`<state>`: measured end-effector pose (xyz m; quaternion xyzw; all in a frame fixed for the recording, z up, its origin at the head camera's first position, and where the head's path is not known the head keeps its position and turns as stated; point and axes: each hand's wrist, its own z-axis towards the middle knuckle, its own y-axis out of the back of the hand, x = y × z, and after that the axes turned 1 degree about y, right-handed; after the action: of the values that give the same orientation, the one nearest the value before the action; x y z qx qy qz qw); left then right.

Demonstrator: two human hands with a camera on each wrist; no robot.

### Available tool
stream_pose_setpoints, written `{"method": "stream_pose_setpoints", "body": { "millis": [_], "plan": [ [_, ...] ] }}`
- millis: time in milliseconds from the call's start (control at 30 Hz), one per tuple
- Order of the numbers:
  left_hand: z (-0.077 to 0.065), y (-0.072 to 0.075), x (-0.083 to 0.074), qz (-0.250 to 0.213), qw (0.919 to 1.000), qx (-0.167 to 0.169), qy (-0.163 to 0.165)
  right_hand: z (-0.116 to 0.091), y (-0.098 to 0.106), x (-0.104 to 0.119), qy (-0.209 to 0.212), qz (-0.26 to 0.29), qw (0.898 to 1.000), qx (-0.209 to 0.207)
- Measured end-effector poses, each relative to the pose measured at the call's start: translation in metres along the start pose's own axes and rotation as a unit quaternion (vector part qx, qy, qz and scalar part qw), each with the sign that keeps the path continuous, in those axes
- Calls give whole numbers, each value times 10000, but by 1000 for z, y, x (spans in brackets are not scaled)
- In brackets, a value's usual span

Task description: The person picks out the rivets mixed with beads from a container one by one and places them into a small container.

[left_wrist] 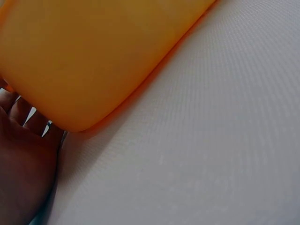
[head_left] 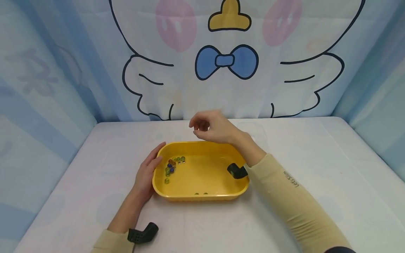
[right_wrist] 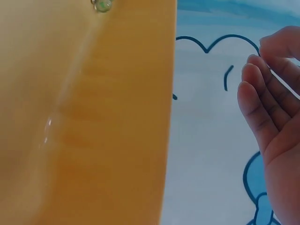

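Note:
A yellow tray (head_left: 202, 179) with rounded corners sits on the white-covered table. My left hand (head_left: 147, 174) holds its left end, thumb at the rim and the other fingers along the outer wall; in the left wrist view, the fingers (left_wrist: 35, 123) lie against that wall. Glass marbles (head_left: 172, 170) in green, blue and amber gather inside the tray's left end. Low by the front wall, two green marbles (head_left: 205, 193) barely show. My right hand (head_left: 215, 126) hovers over the far rim, fingers loosely bent, and nothing shows between the fingertips (right_wrist: 248, 93).
The white table cover (head_left: 316, 182) spreads around the tray. Behind it hangs a curtain (head_left: 224, 95) printed with a cartoon figure and blue bow tie, with pale blue cloth at both sides. A black wrist camera (head_left: 237, 171) on the right arm overlaps the tray's right end.

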<state>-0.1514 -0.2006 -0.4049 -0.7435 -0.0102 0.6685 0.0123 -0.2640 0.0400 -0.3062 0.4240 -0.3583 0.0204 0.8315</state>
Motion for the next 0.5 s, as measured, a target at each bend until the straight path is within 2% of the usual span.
{"method": "stream_pose_setpoints", "body": {
  "millis": [500],
  "plan": [
    [1, 0, 0, -19, 10000, -21, 42, 6, -21, 0, -64, -5, 9983, 582]
  ]
}}
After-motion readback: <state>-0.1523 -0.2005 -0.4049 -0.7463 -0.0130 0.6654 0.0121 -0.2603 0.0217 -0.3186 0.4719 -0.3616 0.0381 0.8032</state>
